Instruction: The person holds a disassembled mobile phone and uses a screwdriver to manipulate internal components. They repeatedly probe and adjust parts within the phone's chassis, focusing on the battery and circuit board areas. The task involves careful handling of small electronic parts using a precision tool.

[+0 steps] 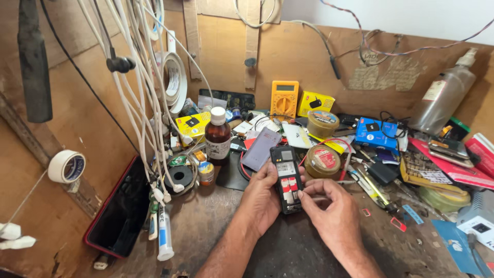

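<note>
The person's left hand (265, 198) cradles a small phone (286, 177) with its back cover off, holding it upright just above the tabletop (288, 247), near the middle of the view. The left fingers wrap the phone's left edge, with the thumb against its side. The right hand (334, 211) comes in from the right, its fingers pinched narrow against the phone's lower right edge; whether they hold a small tool or only touch the phone cannot be told.

The opened phone looks light and stiff, a hard plastic shell with exposed slots and contacts inside. It is probably fragile there, so the sides of the frame seem the safe place to take hold of it, as the left hand does, keeping fingertips off the bare insides.

Behind the phone lie a grey phone cover (261, 148), a brown bottle (218, 136) with a white cap, and a round tin (322, 160) with a red label. A yellow meter (284, 99) leans on the back wall. White cables (141, 98) hang at the left, above a dark tablet (121, 211) in a red case, and a roll of tape (67, 166) sits on the left wall.
</note>
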